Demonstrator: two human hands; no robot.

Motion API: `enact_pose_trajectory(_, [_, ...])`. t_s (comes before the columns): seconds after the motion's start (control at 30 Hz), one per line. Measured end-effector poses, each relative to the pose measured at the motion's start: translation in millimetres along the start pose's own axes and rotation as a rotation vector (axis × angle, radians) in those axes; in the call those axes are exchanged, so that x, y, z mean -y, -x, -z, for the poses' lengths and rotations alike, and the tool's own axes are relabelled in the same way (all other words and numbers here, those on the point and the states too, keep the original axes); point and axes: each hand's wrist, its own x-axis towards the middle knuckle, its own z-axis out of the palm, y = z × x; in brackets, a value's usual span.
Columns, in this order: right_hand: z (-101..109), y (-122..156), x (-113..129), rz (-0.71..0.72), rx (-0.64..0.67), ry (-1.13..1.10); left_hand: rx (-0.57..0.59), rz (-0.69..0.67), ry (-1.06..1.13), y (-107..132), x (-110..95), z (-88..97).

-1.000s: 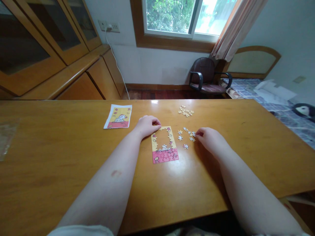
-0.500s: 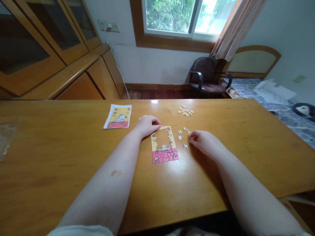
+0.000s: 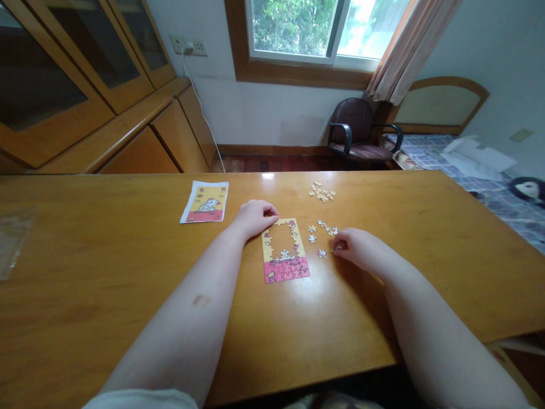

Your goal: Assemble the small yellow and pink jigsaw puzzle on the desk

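A partly assembled jigsaw puzzle lies on the table, its pink bottom rows and yellow border joined around a bare middle. My left hand rests at its upper left corner, fingers curled and thumb pressed on the edge. To the right of the puzzle, my right hand is low over the table, thumb and fingertips pinched on a small puzzle piece, mostly hidden by the fingers. Several loose white-and-yellow pieces lie beside that hand, among them a piece with pink marks and a white piece.
Farther back is a cluster of yellow pieces. A printed reference picture of a white animal lies left of the puzzle. Clear plastic sits at the table's left. Beyond the table stand a chair and a bed.
My right hand has shifted slightly right and toward me, uncovering pieces by its fingertips. The left hand stays on the puzzle's corner.
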Motion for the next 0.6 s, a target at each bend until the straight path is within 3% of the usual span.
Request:
enact_pose_trajectory(0.5, [2.8,12.9,13.4,0.095,0.175,-0.113,0.001,0.005,-0.021,0.4,0.0,0.9])
enact_pose_trajectory(0.6, [5.0,16.5,22.8,0.146,0.154,-0.19,-0.001,0.01,-0.023,0.8,-1.2,1.6])
